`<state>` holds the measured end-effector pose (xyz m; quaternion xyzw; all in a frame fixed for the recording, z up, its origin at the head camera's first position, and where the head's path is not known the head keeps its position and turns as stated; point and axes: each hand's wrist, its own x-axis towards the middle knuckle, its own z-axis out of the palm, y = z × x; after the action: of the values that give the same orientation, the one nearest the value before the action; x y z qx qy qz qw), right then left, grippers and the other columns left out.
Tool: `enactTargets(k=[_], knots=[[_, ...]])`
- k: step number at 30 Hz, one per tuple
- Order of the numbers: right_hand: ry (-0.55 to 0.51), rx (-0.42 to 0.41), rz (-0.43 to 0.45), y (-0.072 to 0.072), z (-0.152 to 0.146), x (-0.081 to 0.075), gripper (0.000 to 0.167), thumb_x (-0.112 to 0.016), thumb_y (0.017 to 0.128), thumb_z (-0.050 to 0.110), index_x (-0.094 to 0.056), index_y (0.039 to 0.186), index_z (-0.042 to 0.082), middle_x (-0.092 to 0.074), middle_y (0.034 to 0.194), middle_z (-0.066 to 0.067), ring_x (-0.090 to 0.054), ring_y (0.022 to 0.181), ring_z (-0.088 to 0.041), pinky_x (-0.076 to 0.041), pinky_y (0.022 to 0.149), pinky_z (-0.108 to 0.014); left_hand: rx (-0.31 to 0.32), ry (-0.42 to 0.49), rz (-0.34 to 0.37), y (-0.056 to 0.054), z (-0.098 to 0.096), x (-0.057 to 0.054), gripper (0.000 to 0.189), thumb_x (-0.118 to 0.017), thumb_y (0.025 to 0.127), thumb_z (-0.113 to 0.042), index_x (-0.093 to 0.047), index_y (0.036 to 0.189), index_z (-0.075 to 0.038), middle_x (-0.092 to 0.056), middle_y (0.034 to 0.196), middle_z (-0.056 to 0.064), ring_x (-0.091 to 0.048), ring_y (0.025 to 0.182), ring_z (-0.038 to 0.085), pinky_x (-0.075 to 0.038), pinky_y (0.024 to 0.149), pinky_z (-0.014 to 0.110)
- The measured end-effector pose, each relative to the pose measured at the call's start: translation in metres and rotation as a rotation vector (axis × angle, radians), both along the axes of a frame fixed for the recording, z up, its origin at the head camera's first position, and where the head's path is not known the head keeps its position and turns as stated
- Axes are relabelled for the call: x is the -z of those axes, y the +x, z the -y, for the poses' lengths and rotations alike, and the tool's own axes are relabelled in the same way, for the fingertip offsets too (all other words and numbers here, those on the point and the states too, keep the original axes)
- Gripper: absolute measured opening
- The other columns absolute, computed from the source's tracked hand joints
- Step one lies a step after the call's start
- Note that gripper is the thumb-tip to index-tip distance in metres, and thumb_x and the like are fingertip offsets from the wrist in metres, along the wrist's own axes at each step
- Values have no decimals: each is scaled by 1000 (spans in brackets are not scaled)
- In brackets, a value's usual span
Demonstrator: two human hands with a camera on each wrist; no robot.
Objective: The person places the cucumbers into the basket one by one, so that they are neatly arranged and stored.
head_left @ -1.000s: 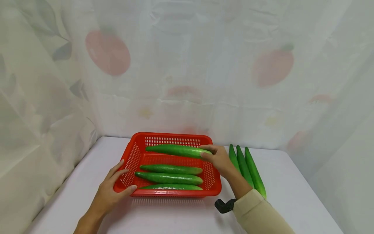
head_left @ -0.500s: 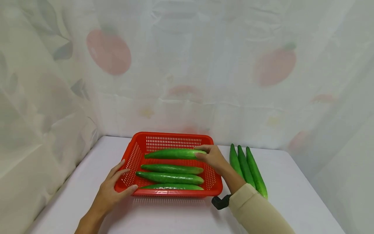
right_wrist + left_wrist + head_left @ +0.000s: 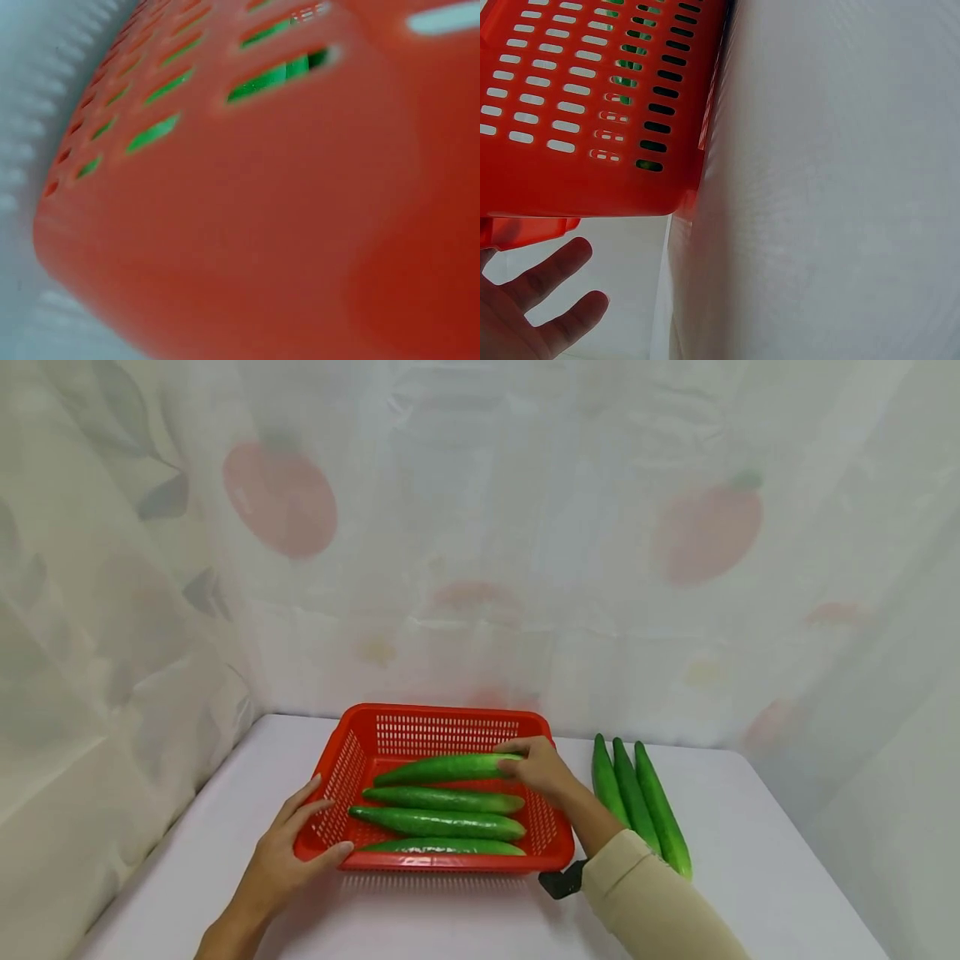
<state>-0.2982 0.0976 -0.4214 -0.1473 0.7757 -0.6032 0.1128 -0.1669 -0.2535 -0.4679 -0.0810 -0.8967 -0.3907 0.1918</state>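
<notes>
My right hand (image 3: 543,772) pinches the pale right end of a long green cucumber (image 3: 442,767) inside the red plastic basket (image 3: 450,862). This cucumber lies just behind three others in the basket, its left end close to the cucumber (image 3: 446,799) in front of it. At the basket's left front corner is my left hand (image 3: 279,858), fingers spread over the left rim and thumb at the front rim. In the left wrist view its fingers (image 3: 551,274) are extended beside the slotted wall (image 3: 570,172). The right wrist view shows only the basket's wall (image 3: 225,217), with green through the slots.
Three more cucumbers (image 3: 636,797) lie side by side on the white table (image 3: 757,860), right of the basket and partly behind my right forearm. A black wrist mount (image 3: 561,882) hangs by the beige sleeve (image 3: 637,885). A fruit-patterned curtain (image 3: 480,543) stands behind the table.
My right hand has brought the cucumber down and slightly left into the basket, towards the row in front. My left hand stays at the corner.
</notes>
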Motion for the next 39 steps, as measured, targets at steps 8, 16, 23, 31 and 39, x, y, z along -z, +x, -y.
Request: enactTargets(k=[8, 16, 23, 31, 39], knots=[[69, 58, 19, -3, 7, 7, 30, -61, 93, 4, -62, 119, -9, -64, 106, -15, -67, 88, -32, -53, 78, -46, -1, -7, 0, 0, 1, 2, 55, -83, 76, -30, -60, 123, -10, -33, 151, -4, -34, 132, 30, -37, 91, 63], [118, 127, 55, 0, 16, 11, 30, -61, 90, 2, -62, 117, -10, -61, 109, -15, -62, 94, -25, -55, 72, -38, 3, 5, -23, 0, 0, 1, 54, -83, 76, -29, -61, 121, -10, -35, 150, -3, -35, 133, 29, -35, 91, 59], [151, 133, 31, 0, 16, 11, 29, -61, 91, 4, -64, 116, -9, -62, 110, -15, -62, 95, -26, -55, 72, -39, -1, 6, -21, 0, -1, 1, 55, -84, 75, -29, -61, 122, -10, -35, 150, -4, -35, 133, 28, -34, 92, 59], [190, 154, 34, -1, 17, 15, 30, -64, 91, 7, -64, 119, -2, -63, 106, -12, -60, 73, -21, -53, 62, -35, 2, 0, -20, 1, -2, 2, 54, -84, 75, -28, -62, 121, -10, -35, 150, -3, -35, 132, 32, -36, 91, 60], [92, 168, 38, -1, 15, 11, 31, -63, 92, 7, -63, 122, 0, -61, 108, -13, -60, 75, -26, -54, 66, -39, 2, -3, -19, 1, 0, 2, 55, -83, 75, -30, -61, 121, -10, -34, 151, -4, -35, 133, 32, -36, 91, 62]])
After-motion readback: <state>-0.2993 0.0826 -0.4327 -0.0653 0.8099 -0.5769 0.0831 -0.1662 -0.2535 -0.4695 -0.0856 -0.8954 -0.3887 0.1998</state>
